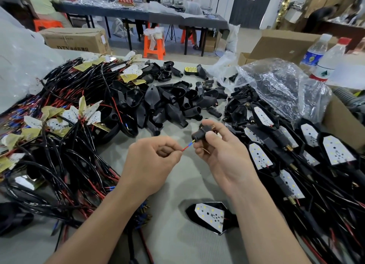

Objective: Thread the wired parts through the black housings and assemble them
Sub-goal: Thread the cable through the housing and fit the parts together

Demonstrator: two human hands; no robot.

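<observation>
My left hand (152,165) pinches a red wire (186,147) with a blue sleeve and a brass tip. The tip points at the round opening of a small black housing (200,134), which my right hand (219,155) grips just above the table. Wire tip and housing mouth almost touch. A loose heap of black housings (167,103) lies behind my hands. Wired LED boards with black and red leads (65,121) are piled at the left. One assembled black unit with a white LED board (211,216) lies near my right forearm.
Rows of assembled units with white LED boards (308,151) fill the right side. A clear plastic bag (276,84) and two water bottles (324,60) stand at the back right, beside a cardboard box (343,129). Grey tabletop (177,184) shows under my hands.
</observation>
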